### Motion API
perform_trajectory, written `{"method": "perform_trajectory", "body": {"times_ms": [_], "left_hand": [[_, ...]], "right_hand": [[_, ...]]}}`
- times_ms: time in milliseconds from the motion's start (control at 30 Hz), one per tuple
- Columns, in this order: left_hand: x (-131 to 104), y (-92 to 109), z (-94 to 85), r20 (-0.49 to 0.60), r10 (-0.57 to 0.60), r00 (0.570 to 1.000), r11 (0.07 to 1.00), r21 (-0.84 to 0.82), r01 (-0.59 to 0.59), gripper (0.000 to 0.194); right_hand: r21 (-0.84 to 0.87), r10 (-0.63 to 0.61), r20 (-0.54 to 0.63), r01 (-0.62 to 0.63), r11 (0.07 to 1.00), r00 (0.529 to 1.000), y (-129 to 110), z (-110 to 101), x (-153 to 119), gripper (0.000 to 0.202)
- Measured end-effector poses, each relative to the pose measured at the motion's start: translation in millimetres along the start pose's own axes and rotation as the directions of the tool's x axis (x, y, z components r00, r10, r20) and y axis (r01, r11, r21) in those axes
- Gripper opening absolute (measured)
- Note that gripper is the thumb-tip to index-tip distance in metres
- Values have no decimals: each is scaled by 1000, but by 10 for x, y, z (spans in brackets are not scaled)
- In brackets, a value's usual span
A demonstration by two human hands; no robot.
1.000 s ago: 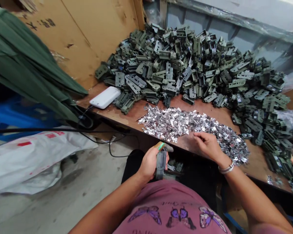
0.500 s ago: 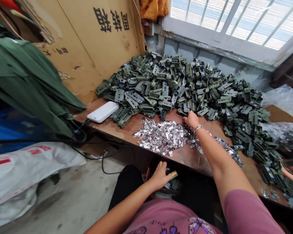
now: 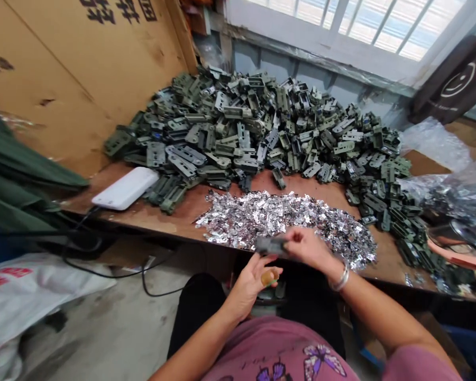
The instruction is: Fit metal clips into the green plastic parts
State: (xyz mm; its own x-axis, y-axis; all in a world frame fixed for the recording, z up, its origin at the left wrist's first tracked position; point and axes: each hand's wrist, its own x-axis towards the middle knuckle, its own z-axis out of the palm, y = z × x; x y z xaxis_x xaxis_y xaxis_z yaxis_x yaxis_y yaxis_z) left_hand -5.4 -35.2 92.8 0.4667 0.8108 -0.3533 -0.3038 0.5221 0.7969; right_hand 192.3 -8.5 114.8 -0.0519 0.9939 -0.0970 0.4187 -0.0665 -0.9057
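My right hand [image 3: 307, 247] pinches the right end of a grey-green moulded housing [image 3: 270, 245], slightly blurred, above the table's front edge. Just below its left end is my left hand [image 3: 250, 283], fingers apart and tips close under the part; whether they touch it I cannot tell. Yellowish-green tape wraps the left thumb [image 3: 268, 277]. Behind the hands lies a spread of small shiny metal pieces [image 3: 262, 211]. A large heap of similar grey-green housings [image 3: 238, 132] covers the back of the brown table [image 3: 182, 228].
A white power bank [image 3: 125, 188] with a cable lies at the table's left. Tall cardboard [image 3: 83, 95] stands behind it. Clear plastic bags [image 3: 436, 143] and a glass-like round object [image 3: 454, 236] are at the right. More housings [image 3: 275, 293] show below, between the legs.
My right hand has come back from the heap toward my body with a housing in it. My left hand has turned palm up beneath it. The view has shifted right.
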Motion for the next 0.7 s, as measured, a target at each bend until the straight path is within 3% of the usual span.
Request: {"method": "perform_trajectory", "body": {"times_ms": [100,200,300,367,433,567,700], "left_hand": [[38,-72,64,-27,3,1000,1000,-12,-3,47],[51,-125,117,-72,-51,996,998,18,52,42],[45,-121,164,-99,-47,994,997,57,53,44],[34,-108,168,-99,-43,994,995,85,52,46],[19,-102,138,-113,-44,993,994,99,55,50],[-12,-102,46,-150,-35,988,994,102,50,52],[-30,-82,49,-131,-9,991,989,142,28,47]], "right_hand": [[74,5,109,-13,997,994,68,84,-409,12],[-240,-72,-43,60,969,996,161,-107,-378,17],[-671,-111,-155,-22,741,982,242,-305,-145,17],[-818,-51,-96,-49,573,994,256,-336,-57,19],[-872,-28,10,22,488,1000,238,-304,-81,22],[-868,-51,140,147,474,989,173,-269,-276,28],[-815,-62,117,132,564,991,174,-328,-267,31]]}}
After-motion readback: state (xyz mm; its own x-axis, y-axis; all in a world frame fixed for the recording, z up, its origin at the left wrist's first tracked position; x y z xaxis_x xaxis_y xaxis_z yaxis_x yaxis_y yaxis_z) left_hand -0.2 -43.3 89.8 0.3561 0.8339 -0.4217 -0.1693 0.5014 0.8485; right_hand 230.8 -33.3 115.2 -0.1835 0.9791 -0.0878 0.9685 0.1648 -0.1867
